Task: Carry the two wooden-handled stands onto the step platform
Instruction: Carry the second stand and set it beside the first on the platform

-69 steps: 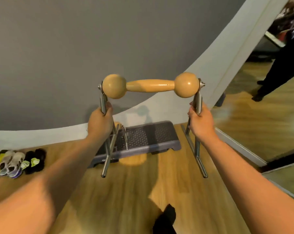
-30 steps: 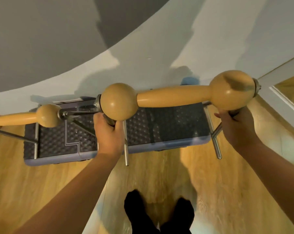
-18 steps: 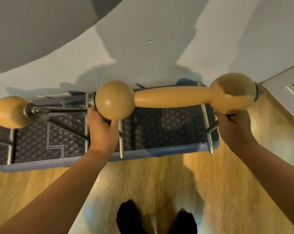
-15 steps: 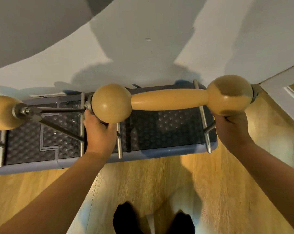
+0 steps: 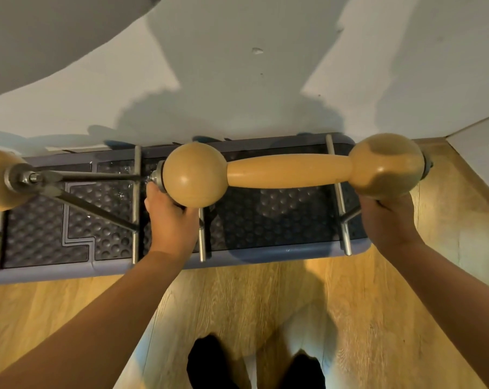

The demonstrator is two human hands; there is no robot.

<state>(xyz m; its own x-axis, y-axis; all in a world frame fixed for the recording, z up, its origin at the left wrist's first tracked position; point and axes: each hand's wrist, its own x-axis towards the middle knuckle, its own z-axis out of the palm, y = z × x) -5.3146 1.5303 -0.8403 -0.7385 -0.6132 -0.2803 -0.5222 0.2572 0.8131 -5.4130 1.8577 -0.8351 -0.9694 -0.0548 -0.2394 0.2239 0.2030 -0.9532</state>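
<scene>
- The step platform (image 5: 293, 252) lies directly beneath both grips, long side against the wall (image 5: 237, 88). Its dimpled dark top looks rubbery, so I judge metal feet will bite there rather than skate.
- The second stand (image 5: 288, 172) hangs between the two grips, its wooden handle spanning from one fist to the other and sitting just above them. Its foot rails lie across the right half of the platform; I cannot tell whether they already bear on the top or are a little above it.
- The first stand (image 5: 69, 192) is out beyond the left grip, on the platform's left half, nobody touching it. Its near rail comes just beside the held stand's left rail, so little slack remains between them.
- The left hand (image 5: 171, 220) is clenched round the metal upright under the left knob.
- The right hand (image 5: 386, 223) is clenched round the upright under the right knob.
- Handling, as a judgement: steel frame and solid turned wood read as stiff and fairly weighty, nothing fragile. The varnished knobs look slick and too fat to close fingers round. The bare uprights below them, one per fist, are the sound place to take hold, keeping the frame level and untwisted.
</scene>
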